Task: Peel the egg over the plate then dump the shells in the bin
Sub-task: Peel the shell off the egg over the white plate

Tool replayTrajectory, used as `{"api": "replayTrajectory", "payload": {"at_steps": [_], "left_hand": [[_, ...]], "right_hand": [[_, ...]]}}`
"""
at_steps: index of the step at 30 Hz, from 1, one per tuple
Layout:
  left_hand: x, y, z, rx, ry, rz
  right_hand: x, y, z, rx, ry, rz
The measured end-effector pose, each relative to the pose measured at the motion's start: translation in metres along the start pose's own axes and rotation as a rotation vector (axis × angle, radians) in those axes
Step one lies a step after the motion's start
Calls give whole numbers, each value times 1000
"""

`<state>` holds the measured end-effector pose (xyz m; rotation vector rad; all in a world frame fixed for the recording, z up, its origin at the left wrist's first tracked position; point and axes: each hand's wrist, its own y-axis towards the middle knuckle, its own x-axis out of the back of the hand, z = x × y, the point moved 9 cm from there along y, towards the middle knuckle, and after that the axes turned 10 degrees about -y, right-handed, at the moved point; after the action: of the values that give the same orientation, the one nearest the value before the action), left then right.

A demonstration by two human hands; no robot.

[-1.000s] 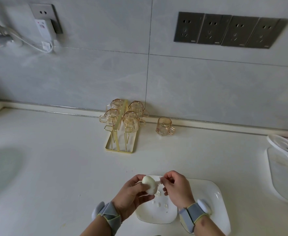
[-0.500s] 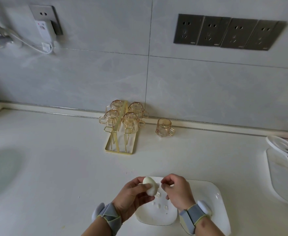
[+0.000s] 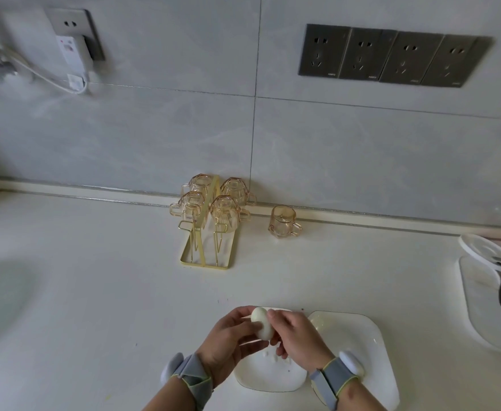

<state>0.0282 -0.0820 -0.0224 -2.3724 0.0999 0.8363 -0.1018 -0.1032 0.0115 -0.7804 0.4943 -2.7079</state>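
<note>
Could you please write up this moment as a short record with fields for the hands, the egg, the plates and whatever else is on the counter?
left hand: cradles the egg
right hand: fingers pinching at the egg's side
egg: white, held above the small plate
small plate: white, shell bits on it
large plate: white, right of the small one
amber glass cups: four upside down on a gold rack, one loose
bin: not in view

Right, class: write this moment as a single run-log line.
stage: peeling | left hand: holds egg | right hand: picking at egg | shell bits: on plate | bin: not in view
</note>
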Motion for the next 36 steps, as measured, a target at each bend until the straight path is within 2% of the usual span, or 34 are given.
{"api": "replayTrajectory", "payload": {"at_steps": [8,26,36], "left_hand": [[3,1,0,-48,-19,-38],[1,-4,-5,-75,-53,-33],[-2,-7,-5,-50,-106,-15]], "right_hand": [[0,-1,9,85,-64,-25],[-5,1,6,136,-195,-58],[7,4,2,112,-268,-160]]}}
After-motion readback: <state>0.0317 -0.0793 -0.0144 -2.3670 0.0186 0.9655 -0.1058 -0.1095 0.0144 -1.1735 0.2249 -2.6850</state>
